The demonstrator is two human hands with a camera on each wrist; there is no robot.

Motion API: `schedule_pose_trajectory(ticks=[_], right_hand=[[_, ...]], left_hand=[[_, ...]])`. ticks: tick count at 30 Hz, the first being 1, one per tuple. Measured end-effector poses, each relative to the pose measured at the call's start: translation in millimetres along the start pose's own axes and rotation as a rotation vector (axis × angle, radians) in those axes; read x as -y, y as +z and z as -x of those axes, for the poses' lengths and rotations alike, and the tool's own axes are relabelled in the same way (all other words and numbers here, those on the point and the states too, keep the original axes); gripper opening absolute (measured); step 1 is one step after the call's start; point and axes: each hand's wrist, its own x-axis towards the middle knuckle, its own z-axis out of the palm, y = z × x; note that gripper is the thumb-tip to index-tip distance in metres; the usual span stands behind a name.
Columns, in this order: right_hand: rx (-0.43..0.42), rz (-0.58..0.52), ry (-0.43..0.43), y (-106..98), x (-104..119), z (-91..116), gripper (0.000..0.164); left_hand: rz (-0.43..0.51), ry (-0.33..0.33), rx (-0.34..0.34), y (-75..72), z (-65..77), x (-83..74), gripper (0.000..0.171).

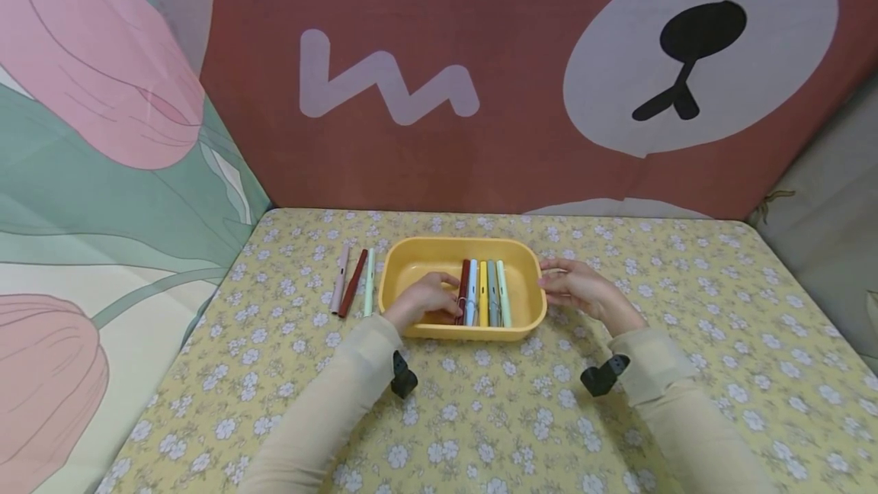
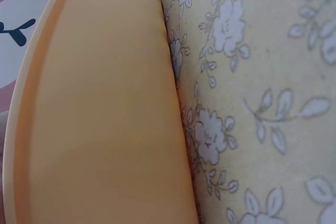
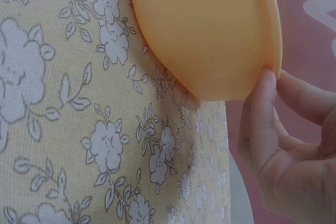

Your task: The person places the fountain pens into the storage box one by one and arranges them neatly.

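A yellow plastic tray [image 1: 425,330] stands on the table with several capped pens side by side in its right half. My left hand [image 1: 428,296] reaches over the near left rim, its fingertips against the left side of a dark red pen [image 1: 464,280]. Beside that pen lie a light blue pen [image 1: 472,288], a yellow pen [image 1: 483,296], a grey-blue pen [image 1: 493,296] and a mint pen [image 1: 504,296]. At the tray's right end, my right hand [image 3: 289,150] pinches the rim between thumb and fingers. The left wrist view shows mainly the tray's outer wall [image 2: 110,98].
Left of the tray lie a lilac pen [image 1: 340,280], another dark red pen [image 1: 353,284] and another mint pen [image 1: 369,284]. A flowered cloth [image 1: 480,418] covers the table. Behind it hangs a printed reddish-brown backdrop [image 1: 439,166], with more printed fabric [image 1: 137,250] on the left.
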Motion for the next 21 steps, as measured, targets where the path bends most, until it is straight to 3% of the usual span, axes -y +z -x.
schedule_pose_trajectory(ticks=[21], right_hand=[[-0.004,0.004,0.001,-0.7,-1.2,-1.5,0.056]], left_hand=[[0.06,0.01,-0.004,-12.4,6.8,-3.3,0.061]])
